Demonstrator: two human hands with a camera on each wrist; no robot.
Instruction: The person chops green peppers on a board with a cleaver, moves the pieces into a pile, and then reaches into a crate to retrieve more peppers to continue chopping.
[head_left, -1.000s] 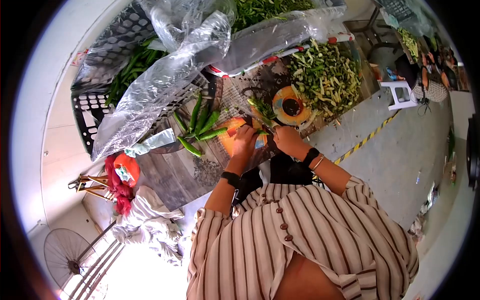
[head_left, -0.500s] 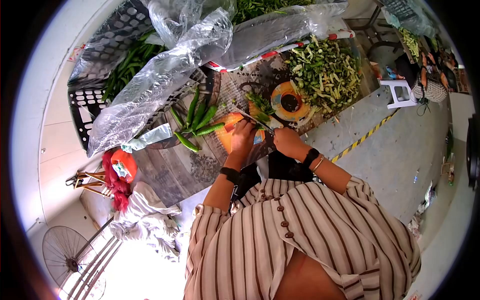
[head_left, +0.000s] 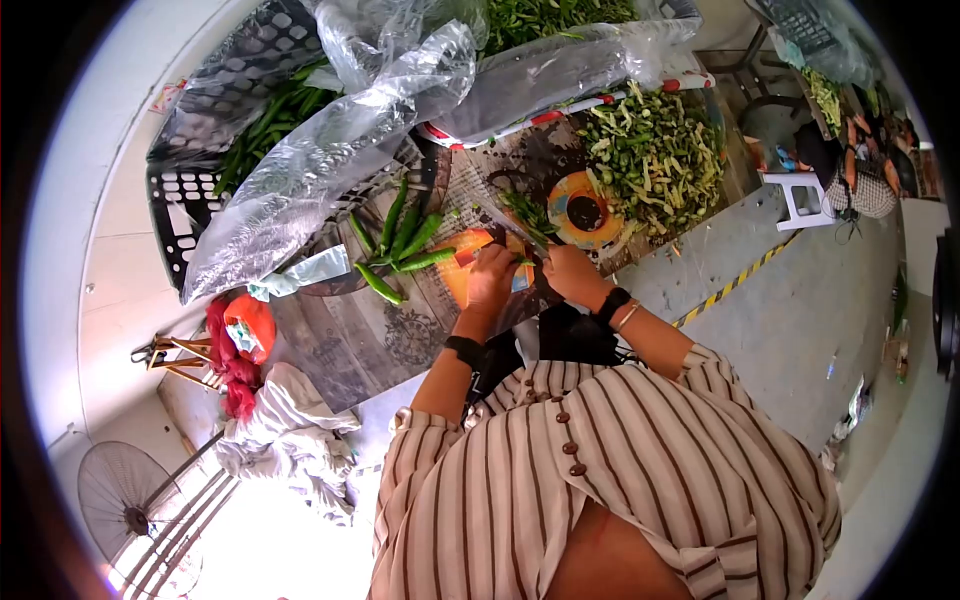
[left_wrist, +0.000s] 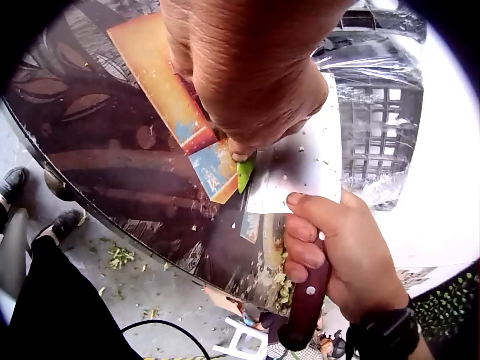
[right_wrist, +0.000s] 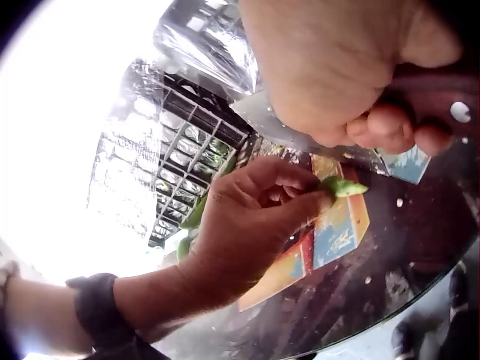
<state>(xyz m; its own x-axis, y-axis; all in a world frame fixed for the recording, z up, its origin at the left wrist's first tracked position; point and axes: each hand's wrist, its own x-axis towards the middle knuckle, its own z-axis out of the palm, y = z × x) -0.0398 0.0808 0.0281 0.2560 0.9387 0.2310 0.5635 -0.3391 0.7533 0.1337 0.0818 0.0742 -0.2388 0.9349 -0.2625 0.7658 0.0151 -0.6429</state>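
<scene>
My left hand (head_left: pixel 490 280) pinches a green chili pepper (right_wrist: pixel 346 187), whose pale green end sticks out past the thumb and fingertip. Curled round the dark red handle (left_wrist: pixel 307 304) of a cleaver, my right hand (head_left: pixel 575 275) keeps the broad, shiny blade (left_wrist: pixel 300 169) close beside the pepper and the left fingers. Bits of pepper cling to the blade. Beyond the blade lies a small heap of cut green pieces (head_left: pixel 525 212). Several whole chili peppers (head_left: pixel 405 238) lie on the table left of my left hand.
A large pile of chopped peppers (head_left: pixel 655 165) covers the table's right side. Plastic-lined crates (head_left: pixel 185 215) of green peppers and clear plastic sheeting (head_left: pixel 300 175) stand along the back. A white stool (head_left: pixel 798 200) stands on the floor at right, and a red cloth bundle (head_left: pixel 230 345) is at left.
The right hand and cleaver have shifted slightly away from the body, and the blade now sits a little apart from the left fingers. The left hand stays nearly in place.
</scene>
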